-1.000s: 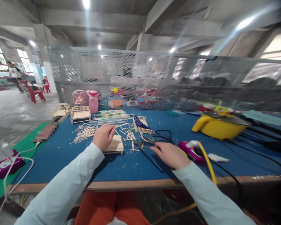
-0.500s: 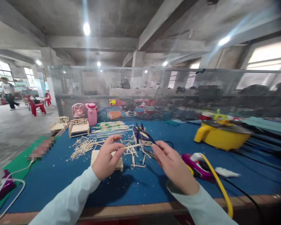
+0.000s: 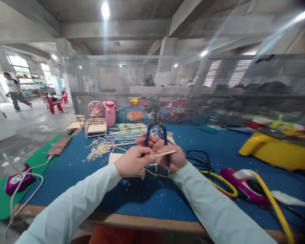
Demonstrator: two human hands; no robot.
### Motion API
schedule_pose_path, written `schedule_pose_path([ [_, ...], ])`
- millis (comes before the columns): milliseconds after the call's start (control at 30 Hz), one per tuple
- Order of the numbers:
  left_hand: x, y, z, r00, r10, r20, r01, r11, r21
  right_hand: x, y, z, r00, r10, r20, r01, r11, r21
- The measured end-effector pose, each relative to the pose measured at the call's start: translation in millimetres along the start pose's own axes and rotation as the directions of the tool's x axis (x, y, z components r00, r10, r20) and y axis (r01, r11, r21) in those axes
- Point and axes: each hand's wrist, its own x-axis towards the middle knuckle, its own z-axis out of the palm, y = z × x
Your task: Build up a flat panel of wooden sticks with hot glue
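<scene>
My left hand [image 3: 132, 161] is closed, pinching a thin wooden stick [image 3: 166, 154] that points right across my other palm. My right hand [image 3: 176, 157] holds blue-handled cutting pliers [image 3: 165, 137], jaws up and handles spread, with its fingers between and around them. The two hands are close together, near touching. Beneath the left hand is a small wooden piece built of sticks [image 3: 114, 157], mostly covered by that hand and sleeve. Loose short sticks and chips [image 3: 104, 148] lie just beyond it.
Two miniature wooden bed frames [image 3: 96, 128] and a pink bottle [image 3: 110, 115] stand at the back left. To the right are a purple power strip [image 3: 246, 188], cables and a yellow electric pot [image 3: 277, 149]. A perforated metal screen [image 3: 104, 78] closes the table's back. A person walks far left.
My hands have come together, and the pliers have turned upright with handles spread. The stick now lies over my right palm. The view has tilted down and swung left.
</scene>
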Motion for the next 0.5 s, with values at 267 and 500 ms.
schedule_pose_path([
  [267,0.5,0.5,-19.8,0.861,0.073,-0.503,0.065,0.966,0.251,-6.1,-5.6,-24.7,0.926,-0.326,-0.191,0.150,0.781,-0.606],
  [500,7.6,-44.2,-22.9,0.771,0.101,-0.629,0.088,0.961,0.263,-6.8,25.4,-21.9,0.948,-0.288,-0.136,0.001,0.429,-0.904],
])
